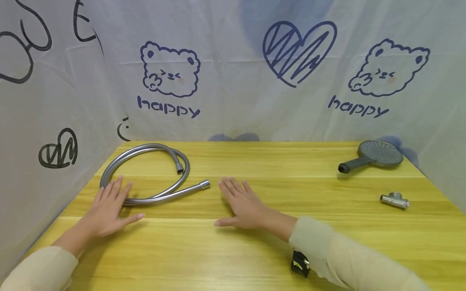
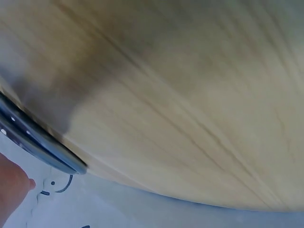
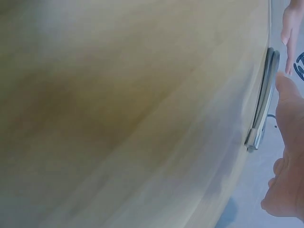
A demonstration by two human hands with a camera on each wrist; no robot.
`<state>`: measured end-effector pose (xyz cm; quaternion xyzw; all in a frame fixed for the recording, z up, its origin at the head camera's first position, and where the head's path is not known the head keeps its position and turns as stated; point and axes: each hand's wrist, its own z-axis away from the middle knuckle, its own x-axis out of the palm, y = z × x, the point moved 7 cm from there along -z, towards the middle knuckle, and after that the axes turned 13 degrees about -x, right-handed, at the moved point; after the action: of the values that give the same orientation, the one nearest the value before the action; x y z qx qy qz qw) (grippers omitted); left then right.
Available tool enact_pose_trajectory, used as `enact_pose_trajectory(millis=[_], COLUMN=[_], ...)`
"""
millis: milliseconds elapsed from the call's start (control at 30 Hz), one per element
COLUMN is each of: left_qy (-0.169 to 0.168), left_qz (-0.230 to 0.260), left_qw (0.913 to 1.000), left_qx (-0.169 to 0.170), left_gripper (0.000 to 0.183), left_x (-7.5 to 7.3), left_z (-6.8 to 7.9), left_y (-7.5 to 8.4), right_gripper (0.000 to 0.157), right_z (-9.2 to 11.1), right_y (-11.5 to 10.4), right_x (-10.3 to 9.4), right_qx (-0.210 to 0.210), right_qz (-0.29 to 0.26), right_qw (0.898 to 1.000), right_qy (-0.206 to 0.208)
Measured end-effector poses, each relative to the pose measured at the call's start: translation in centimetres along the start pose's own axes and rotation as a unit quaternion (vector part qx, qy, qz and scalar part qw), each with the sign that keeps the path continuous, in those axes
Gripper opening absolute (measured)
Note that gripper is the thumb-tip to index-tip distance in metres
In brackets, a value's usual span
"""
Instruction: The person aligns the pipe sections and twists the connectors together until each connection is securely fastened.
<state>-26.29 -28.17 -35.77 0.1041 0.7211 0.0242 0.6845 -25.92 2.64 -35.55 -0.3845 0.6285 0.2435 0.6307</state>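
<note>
Coiled silver shower hose (image 1: 145,173) lies on the wooden table (image 1: 255,242), far-left area, loop toward the corner of the printed cloth backdrop (image 1: 233,81). One end fitting points inward inside the loop; the other, a chrome nut, sticks out toward 3 o'clock.

Hard to read: both wrist views are blurred. Left wrist view shows only a dark slice of hose (image 2: 33,137) at the table edge and a fingertip at bottom left. Right wrist view shows the hose (image 3: 263,99) edge-on, cut off by the frame, with part of the right hand (image 3: 289,156).

Left hand (image 1: 109,208) lies flat, fingers spread and straight, released, at the loop's 7 o'clock; its fingertips overlap the hose's near curve, contact likely but not certain. Right hand (image 1: 242,204) lies flat on the table, fingers straight, gripping nothing, just off the chrome nut at its 4 o'clock, apart from it.

Further out, at 2 o'clock from the right hand: a dark shower head (image 1: 373,155), face up, and nearer, a small chrome T-fitting (image 1: 395,200). Both well apart from the hands.
</note>
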Motion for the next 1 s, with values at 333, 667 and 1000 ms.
enact_pose_trajectory(millis=[333, 667, 1000], left_qy=[-0.011, -0.016, -0.013], left_qz=[-0.001, -0.002, 0.004], left_qw=[0.9999, 0.9995, 0.9990], left_qx=[-0.006, -0.029, -0.044], left_gripper=[0.097, 0.097, 0.092], left_x=[0.1, -0.1, -0.3], left_z=[-0.5, -1.3, -1.9], left_y=[-0.8, -1.5, -2.1], right_gripper=[0.100, 0.097, 0.095], right_z=[-1.6, -3.4, -5.4], right_y=[-0.9, -1.2, -1.7], right_x=[0.6, 1.0, 0.8], right_qx=[-0.013, -0.016, -0.015], right_qz=[0.012, 0.013, 0.012], right_qw=[1.000, 1.000, 1.000], right_qy=[-0.009, -0.009, -0.022])
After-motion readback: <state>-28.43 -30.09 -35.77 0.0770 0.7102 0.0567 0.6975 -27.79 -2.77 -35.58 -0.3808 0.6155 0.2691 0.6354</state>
